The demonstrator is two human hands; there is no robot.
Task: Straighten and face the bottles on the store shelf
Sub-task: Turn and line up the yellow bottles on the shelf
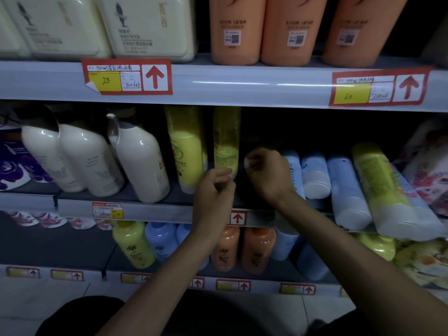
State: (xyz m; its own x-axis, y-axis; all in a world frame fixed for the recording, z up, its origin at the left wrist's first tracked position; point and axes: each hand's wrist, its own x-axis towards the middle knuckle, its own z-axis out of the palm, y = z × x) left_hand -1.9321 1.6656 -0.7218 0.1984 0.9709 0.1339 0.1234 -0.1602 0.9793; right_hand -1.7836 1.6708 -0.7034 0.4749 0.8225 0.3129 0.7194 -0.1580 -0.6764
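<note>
While both arms reach in, the grey metal store shelf [218, 86] fills the view, red-and-yellow price tags [127, 77] on its front rail. Top tier: cream rectangular packs [150, 27] on the left, three tall orange plastic bottles [237, 30] on the right. Mid tier, left to right: white glossy bottles w/ dark caps [143, 163], leaning; an opaque yellow bottle [186, 154], upright; then the task item, a translucent yellow-green bottle [226, 141], upright, just beside the yellow one. Further right, pale blue bottles [346, 190] and a yellow-green labelled bottle [378, 187], all tilted. Left hand [213, 187]: fingers curled, pinching the foot of the translucent bottle. Right hand [266, 170]: just beside it, apart, in front of the blue bottles, fingers curled; a small white bit [247, 163] shows at the fingertips. Held or not, can't tell.
</note>
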